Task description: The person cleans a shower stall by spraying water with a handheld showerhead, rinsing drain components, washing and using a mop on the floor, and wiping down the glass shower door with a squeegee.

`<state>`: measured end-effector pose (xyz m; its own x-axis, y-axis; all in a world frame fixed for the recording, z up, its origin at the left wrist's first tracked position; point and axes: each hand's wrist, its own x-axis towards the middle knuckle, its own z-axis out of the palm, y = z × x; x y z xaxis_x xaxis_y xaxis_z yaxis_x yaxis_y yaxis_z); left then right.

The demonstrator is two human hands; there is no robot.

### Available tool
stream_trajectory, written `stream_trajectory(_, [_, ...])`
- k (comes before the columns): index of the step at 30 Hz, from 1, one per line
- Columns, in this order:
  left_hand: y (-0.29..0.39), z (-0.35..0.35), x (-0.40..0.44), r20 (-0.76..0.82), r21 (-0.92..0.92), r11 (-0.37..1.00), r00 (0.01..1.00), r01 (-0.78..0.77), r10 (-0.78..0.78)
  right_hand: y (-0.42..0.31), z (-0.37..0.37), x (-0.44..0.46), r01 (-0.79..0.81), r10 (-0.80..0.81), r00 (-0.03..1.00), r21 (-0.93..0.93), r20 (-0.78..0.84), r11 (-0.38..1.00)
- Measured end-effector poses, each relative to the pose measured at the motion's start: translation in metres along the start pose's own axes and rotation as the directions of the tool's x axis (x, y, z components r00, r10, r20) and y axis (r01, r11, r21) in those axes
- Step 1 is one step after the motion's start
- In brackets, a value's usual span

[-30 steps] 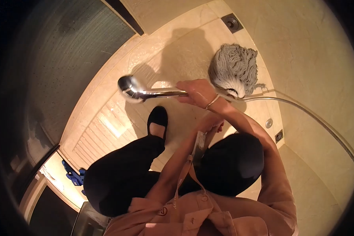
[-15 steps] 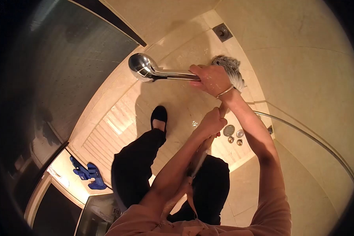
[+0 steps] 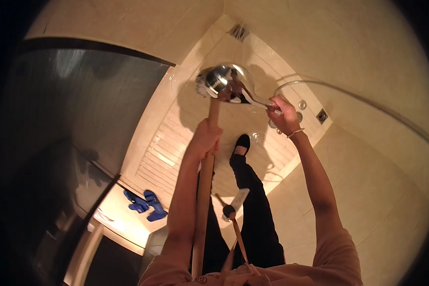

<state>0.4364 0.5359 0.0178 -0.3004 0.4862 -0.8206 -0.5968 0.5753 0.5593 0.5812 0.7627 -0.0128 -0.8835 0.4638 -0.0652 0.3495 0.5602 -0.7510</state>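
My right hand (image 3: 284, 114) is closed around the handle of a chrome shower head (image 3: 218, 82), held out over the floor. A metal hose (image 3: 352, 95) curves from that hand to the wall on the right. In my left fist is the wooden handle (image 3: 202, 209) of a mop, running steeply down from beside my body. The grey mop head (image 3: 201, 86) rests on the floor, partly hidden behind the shower head.
A dark drain (image 3: 238, 32) lies in the far corner, with pale streaks over it. Round metal pieces and another square drain (image 3: 321, 116) are on the right. Blue slippers (image 3: 148, 205) lie beyond the glass panel (image 3: 90, 109). My black shoe (image 3: 241, 144) stands on the tiles.
The mop head has moved left across the floor, and the left hand with the handle has shifted left. My right hand no longer crosses above the left; it holds the shower head further right.
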Motion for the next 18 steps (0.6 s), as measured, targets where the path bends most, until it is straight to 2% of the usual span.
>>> stream_trajectory(2, [0.015,-0.026,-0.007,-0.061,0.073,0.996,0.997,0.054,-0.050,0.013,0.013,-0.026,-0.015,0.015,1.000,0.030,-0.016,0.999])
stream_trajectory(3, [0.014,-0.036,-0.012,-0.073,0.077,0.997,0.997,0.022,-0.016,0.018,0.021,-0.046,-0.120,0.121,0.993,0.092,-0.003,0.989])
stream_trajectory(4, [0.017,-0.046,-0.019,-0.077,0.117,0.992,0.996,-0.039,0.048,0.025,0.033,-0.064,-0.138,0.138,0.990,0.021,0.028,0.990])
stream_trajectory(6, [0.024,-0.069,-0.029,-0.048,0.193,0.980,0.998,-0.038,0.048,0.042,0.067,-0.090,-0.144,0.154,0.985,-0.126,0.072,0.981])
stream_trajectory(7, [0.032,-0.073,-0.036,-0.092,0.222,0.975,0.995,-0.008,0.029,0.037,0.087,-0.098,-0.171,0.179,0.977,-0.080,0.119,0.982])
stream_trajectory(8, [0.040,-0.073,-0.040,-0.137,0.250,0.968,0.991,0.023,0.012,0.034,0.108,-0.104,-0.114,0.169,0.966,-0.262,0.196,0.958])
stream_trajectory(9, [0.045,-0.077,-0.040,-0.137,0.246,0.969,0.990,0.004,0.030,0.036,0.137,-0.108,0.031,0.031,0.981,-0.307,0.194,0.951])
stream_trajectory(10, [0.048,-0.081,-0.043,-0.129,0.250,0.968,0.991,-0.009,0.043,0.037,0.178,-0.112,0.097,0.001,0.971,-0.395,0.239,0.914])
stream_trajectory(11, [0.051,-0.080,-0.044,-0.123,0.253,0.967,0.991,-0.023,0.056,0.006,0.184,-0.107,0.130,0.000,0.938,-0.352,0.346,0.927])
stream_trajectory(12, [0.055,-0.081,-0.046,-0.118,0.253,0.967,0.991,-0.035,0.067,-0.021,0.204,-0.101,0.137,0.066,0.874,-0.375,0.481,0.917])
stream_trajectory(13, [0.060,-0.080,-0.051,-0.119,0.282,0.959,0.990,-0.035,0.071,-0.046,0.227,-0.102,0.068,0.146,0.831,-0.357,0.538,0.932])
stream_trajectory(15, [0.059,-0.086,-0.049,-0.101,0.280,0.959,0.992,-0.045,0.076,-0.072,0.260,-0.109,0.220,-0.028,0.817,-0.266,0.575,0.939])
stream_trajectory(18, [0.066,-0.097,-0.046,-0.065,0.275,0.961,0.996,-0.037,0.057,-0.100,0.286,-0.106,0.159,0.060,0.756,-0.272,0.652,0.949])
